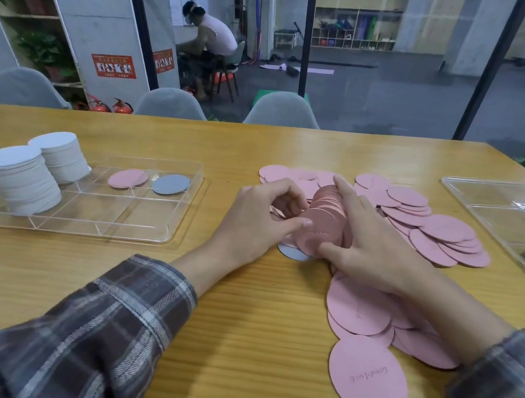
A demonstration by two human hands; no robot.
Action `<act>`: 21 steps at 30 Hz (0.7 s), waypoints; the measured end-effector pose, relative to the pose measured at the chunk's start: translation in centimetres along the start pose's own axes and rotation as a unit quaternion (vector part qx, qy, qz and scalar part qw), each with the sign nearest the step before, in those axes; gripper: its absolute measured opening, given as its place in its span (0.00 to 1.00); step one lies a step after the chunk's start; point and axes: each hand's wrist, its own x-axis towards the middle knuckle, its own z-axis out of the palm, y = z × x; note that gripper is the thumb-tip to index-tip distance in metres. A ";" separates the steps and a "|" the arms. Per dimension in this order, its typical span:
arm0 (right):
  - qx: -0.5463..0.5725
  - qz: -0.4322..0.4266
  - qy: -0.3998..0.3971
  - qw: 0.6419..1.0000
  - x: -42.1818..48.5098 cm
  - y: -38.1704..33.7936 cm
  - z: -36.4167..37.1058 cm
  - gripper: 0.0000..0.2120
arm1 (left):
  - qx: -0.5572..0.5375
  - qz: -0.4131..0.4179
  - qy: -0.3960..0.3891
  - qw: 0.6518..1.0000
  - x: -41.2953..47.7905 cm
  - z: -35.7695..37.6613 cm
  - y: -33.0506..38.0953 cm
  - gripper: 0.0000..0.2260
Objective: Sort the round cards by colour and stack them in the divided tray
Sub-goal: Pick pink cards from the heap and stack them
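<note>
**Pink bundle clasped mid-table**

Your left hand [261,219] and right hand [371,248] both clasp a bundle of pink cards [323,223], set on edge among loose pink cards [437,228]. At left, the divided tray [75,226] holds two white stacks [24,180], a single pink card [128,178] and a grey card [171,184].

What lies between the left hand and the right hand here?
A bundle of pink cards, stood on edge, gripped by the left hand and right hand; the head view shows it.
</note>
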 end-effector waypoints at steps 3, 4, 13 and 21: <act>0.007 -0.004 0.006 1.000 0.0 0.0 0.0 0.48 | 0.000 0.007 0.009 1.000 0.0 0.6 0.1 0.10; 0.004 -0.006 0.008 1.000 0.0 0.1 0.0 0.47 | 0.003 0.010 0.007 1.000 0.0 0.7 0.1 0.09; -0.013 -0.004 -0.001 1.000 0.2 0.5 0.1 0.44 | 0.177 -0.087 -0.084 0.977 0.0 -1.5 -2.3 0.18; 0.001 -0.002 0.001 1.000 0.3 0.4 0.0 0.44 | 0.194 -0.158 -0.122 0.961 0.1 -2.4 -1.2 0.20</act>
